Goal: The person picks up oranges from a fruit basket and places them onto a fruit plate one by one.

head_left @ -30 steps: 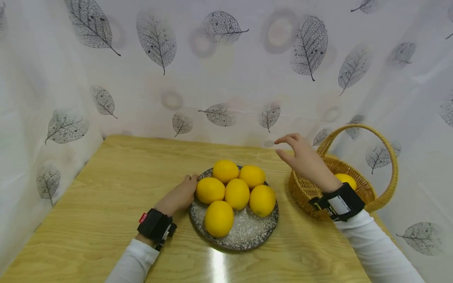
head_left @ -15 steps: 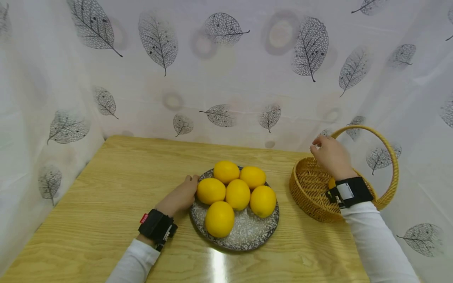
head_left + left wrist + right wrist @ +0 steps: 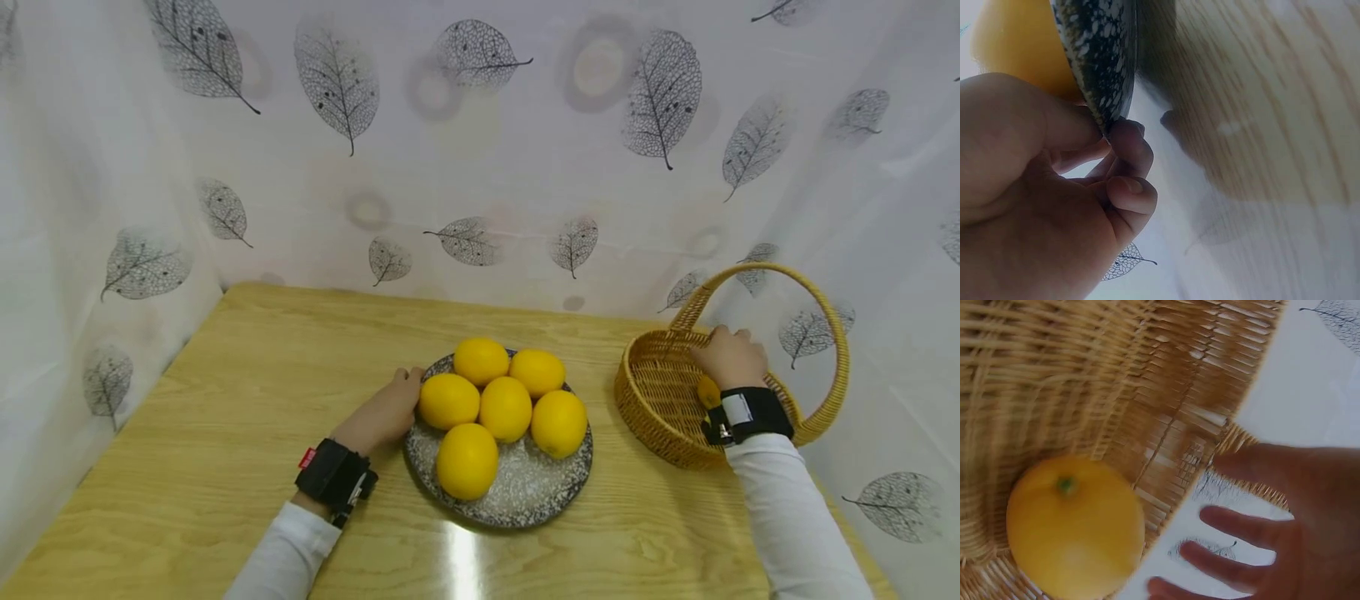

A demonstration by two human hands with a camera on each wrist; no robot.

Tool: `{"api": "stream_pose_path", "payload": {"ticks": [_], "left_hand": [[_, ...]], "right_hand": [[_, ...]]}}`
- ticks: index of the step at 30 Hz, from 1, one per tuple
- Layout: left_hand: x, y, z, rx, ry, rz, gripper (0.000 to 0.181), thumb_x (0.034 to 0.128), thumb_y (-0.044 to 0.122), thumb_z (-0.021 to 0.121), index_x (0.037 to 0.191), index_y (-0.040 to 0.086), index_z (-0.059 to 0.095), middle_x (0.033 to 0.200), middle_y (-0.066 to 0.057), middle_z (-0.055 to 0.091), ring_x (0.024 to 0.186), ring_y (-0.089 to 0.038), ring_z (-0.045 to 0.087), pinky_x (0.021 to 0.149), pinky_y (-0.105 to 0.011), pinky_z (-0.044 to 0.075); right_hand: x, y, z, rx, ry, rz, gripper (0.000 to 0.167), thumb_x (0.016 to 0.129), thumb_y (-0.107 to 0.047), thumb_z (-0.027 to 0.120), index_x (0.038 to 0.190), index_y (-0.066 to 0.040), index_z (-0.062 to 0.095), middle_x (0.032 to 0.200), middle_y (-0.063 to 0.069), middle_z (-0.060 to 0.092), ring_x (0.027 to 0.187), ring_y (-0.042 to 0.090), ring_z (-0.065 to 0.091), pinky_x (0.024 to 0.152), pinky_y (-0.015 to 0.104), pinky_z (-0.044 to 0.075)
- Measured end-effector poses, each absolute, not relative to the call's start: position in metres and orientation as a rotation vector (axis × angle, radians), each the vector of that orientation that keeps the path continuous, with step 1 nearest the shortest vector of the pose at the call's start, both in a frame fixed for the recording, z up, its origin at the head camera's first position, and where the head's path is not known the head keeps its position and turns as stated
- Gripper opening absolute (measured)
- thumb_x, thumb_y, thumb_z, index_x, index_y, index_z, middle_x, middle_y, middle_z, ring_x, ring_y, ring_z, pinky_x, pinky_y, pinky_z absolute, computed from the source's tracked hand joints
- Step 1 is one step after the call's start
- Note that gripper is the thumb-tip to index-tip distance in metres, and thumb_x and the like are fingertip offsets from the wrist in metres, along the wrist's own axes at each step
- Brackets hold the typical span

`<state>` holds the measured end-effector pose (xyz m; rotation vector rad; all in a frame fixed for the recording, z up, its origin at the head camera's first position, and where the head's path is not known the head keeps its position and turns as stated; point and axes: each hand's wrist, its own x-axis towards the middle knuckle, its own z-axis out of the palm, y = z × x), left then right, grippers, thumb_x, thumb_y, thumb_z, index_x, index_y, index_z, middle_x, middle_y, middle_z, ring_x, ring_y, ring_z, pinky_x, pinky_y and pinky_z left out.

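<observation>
A speckled grey plate [image 3: 528, 492] with a dark rim bears several yellow-orange fruits [image 3: 467, 461] that look like oranges. My left hand [image 3: 381, 415] pinches the plate's left rim, thumb above and curled fingers below in the left wrist view. Over the wicker basket [image 3: 648, 425] is my right hand [image 3: 731, 358], its fingers spread and holding nothing. One orange [image 3: 1075, 528] lies inside the basket, close to those fingers but apart from them in the right wrist view. From the head, the right hand and wrist hide most of that orange.
The basket's tall arched handle [image 3: 832, 367] rises at the right of my right hand. A wooden table [image 3: 300, 350] lies under everything. Behind it hangs a pale curtain [image 3: 480, 150] printed with leaves.
My right hand has moved right from the basket's left side and then dropped down into the basket by the orange. My left hand and the plate have stayed put.
</observation>
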<state>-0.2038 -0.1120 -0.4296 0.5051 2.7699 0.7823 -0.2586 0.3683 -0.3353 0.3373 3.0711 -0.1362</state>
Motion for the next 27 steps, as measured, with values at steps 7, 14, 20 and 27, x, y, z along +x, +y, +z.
{"api": "stream_pose_path", "payload": {"ticks": [7, 14, 20, 27], "left_hand": [[-0.206, -0.113, -0.431, 0.517, 2.775, 0.771, 0.052, 0.0966, -0.012, 0.040, 0.148, -0.014, 0.034, 0.135, -0.038, 0.046, 0.119, -0.040, 0.057, 0.103, -0.051, 0.052], [-0.207, -0.113, -0.432, 0.526, 2.781, 0.764, 0.052, 0.0969, -0.011, 0.040, 0.148, -0.014, 0.033, 0.134, -0.037, 0.046, 0.117, -0.039, 0.057, 0.104, -0.051, 0.052], [-0.207, -0.112, -0.430, 0.541, 2.789, 0.774, 0.052, 0.0963, -0.011, 0.041, 0.148, -0.014, 0.034, 0.131, -0.036, 0.047, 0.111, -0.037, 0.058, 0.099, -0.049, 0.054], [-0.204, -0.112, -0.429, 0.531, 2.791, 0.752, 0.052, 0.0957, -0.012, 0.044, 0.147, -0.015, 0.035, 0.133, -0.037, 0.047, 0.117, -0.040, 0.059, 0.102, -0.051, 0.053]], "right_hand": [[-0.259, 0.381, -0.344, 0.416, 2.828, -0.108, 0.067, 0.099, -0.035, 0.052, 0.137, 0.020, 0.048, 0.140, 0.046, 0.044, 0.127, 0.064, 0.037, 0.100, 0.071, 0.042], [-0.258, 0.388, -0.352, 0.501, 2.816, -0.105, 0.069, 0.096, -0.033, 0.059, 0.136, 0.022, 0.047, 0.138, 0.052, 0.038, 0.125, 0.067, 0.040, 0.098, 0.070, 0.043], [-0.252, 0.393, -0.352, 0.453, 2.761, -0.142, 0.090, 0.093, -0.036, 0.059, 0.147, 0.027, 0.022, 0.141, 0.054, 0.034, 0.126, 0.068, 0.039, 0.105, 0.074, 0.039], [-0.247, 0.395, -0.356, 0.312, 2.829, -0.305, 0.099, 0.089, -0.033, 0.067, 0.149, 0.024, 0.013, 0.130, 0.053, 0.043, 0.113, 0.062, 0.049, 0.095, 0.065, 0.046]]}}
